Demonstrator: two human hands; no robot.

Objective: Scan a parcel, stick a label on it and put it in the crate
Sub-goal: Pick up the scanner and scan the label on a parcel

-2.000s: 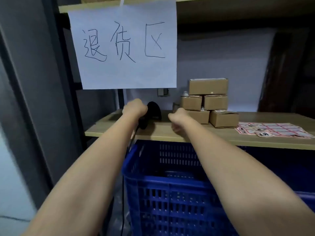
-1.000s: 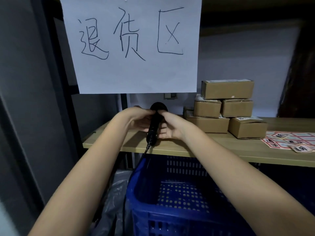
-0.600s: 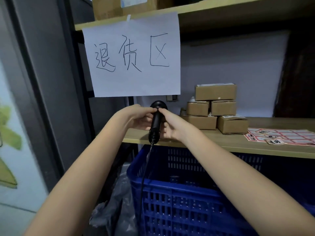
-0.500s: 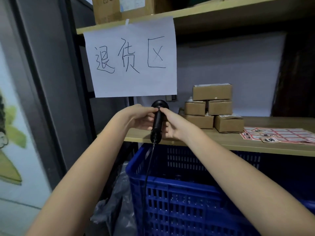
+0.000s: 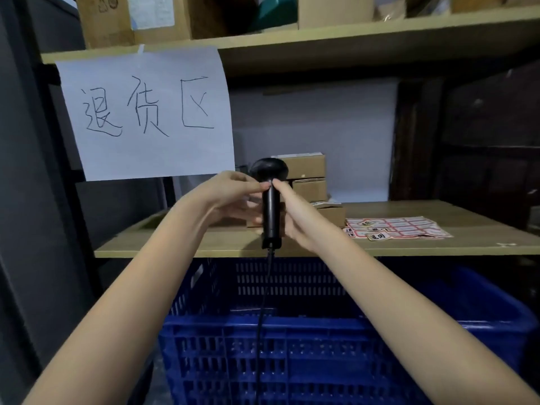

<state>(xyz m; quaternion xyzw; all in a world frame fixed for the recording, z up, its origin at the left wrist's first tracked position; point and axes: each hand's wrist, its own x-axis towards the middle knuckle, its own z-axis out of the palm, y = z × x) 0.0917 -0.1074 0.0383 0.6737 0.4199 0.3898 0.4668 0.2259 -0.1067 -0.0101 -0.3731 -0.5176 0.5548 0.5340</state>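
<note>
Both hands — left (image 5: 230, 197), right (image 5: 295, 217) — grip the upright barcode scanner (image 5: 270, 200) above the shelf's (image 5: 181, 244) front edge.

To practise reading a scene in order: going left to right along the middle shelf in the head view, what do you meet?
Left hand → black scanner → right hand → stacked cardboard parcels → sheet of red-bordered labels.
</note>
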